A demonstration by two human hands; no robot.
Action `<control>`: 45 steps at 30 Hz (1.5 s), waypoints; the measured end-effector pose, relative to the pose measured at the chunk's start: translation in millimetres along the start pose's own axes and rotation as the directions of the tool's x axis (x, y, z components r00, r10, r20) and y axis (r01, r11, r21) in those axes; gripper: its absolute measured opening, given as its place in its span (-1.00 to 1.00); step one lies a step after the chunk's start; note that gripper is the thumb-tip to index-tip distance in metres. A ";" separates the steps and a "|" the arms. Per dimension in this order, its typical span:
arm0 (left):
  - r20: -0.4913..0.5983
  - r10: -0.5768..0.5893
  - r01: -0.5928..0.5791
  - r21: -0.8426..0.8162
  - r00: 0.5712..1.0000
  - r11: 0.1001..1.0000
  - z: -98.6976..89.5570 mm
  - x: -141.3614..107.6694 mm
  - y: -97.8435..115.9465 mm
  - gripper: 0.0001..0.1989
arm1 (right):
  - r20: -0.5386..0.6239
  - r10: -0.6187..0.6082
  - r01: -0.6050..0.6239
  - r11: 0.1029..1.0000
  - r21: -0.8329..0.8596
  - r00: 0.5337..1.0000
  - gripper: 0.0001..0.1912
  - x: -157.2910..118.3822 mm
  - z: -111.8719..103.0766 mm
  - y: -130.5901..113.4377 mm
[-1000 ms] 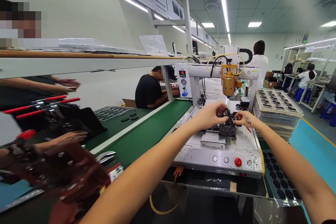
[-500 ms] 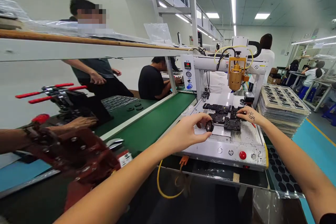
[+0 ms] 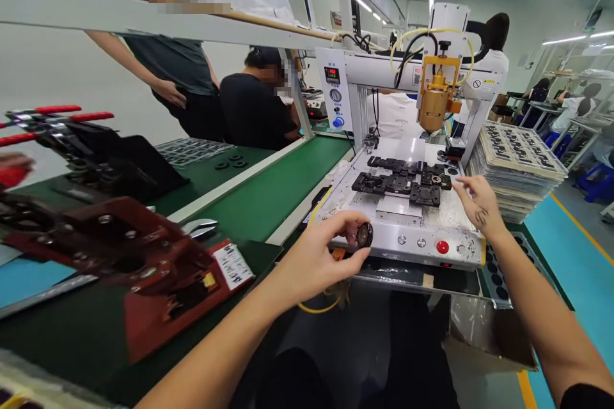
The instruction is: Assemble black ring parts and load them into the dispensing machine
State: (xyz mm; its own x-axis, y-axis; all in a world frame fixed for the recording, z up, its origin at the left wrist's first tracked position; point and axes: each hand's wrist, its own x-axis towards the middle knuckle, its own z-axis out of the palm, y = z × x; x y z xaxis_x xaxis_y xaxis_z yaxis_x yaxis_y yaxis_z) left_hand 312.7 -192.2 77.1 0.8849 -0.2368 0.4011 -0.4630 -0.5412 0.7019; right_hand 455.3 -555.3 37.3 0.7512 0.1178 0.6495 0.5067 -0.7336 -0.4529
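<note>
My left hand (image 3: 326,255) pinches a small round black ring-shaped part (image 3: 364,235) between thumb and fingertips, in front of the white bench machine (image 3: 398,236). On the machine's bed sits a black fixture (image 3: 400,182) made of several blocks. A round piece (image 3: 435,179) lies in its right-hand block. My right hand (image 3: 480,203) is just right of that block, fingers loosely bent and slightly apart, with nothing visible in them. A gold cylindrical head (image 3: 435,105) hangs above the back of the bed.
A green conveyor belt (image 3: 278,172) runs left of the machine. Nearer stands a dark red clamp fixture (image 3: 177,294). Stacked trays (image 3: 518,147) rise at the right, above a sheet of black discs (image 3: 496,275). A co-worker's hand (image 3: 16,169) is at the far left edge; other people are across the belt.
My view has tilted down and shifted. My left hand has drawn back from the fixture with the round part, and my right hand has moved off the fixture's right block.
</note>
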 end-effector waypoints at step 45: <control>0.477 -0.051 0.128 -0.129 0.877 0.983 87.4 -74.6 -143.8 -0.69 | 0.316 -0.414 0.327 0.899 0.292 0.854 -0.72 -230.2 160.2 -70.0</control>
State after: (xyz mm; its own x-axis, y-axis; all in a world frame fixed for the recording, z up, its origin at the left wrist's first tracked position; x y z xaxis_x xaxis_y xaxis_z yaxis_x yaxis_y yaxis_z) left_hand 317.7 -167.3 -105.2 0.8242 -0.5652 0.0349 -0.3487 -0.4581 0.8176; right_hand 314.7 -423.8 -178.3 0.5655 0.6154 0.5491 0.8247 -0.4254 -0.3726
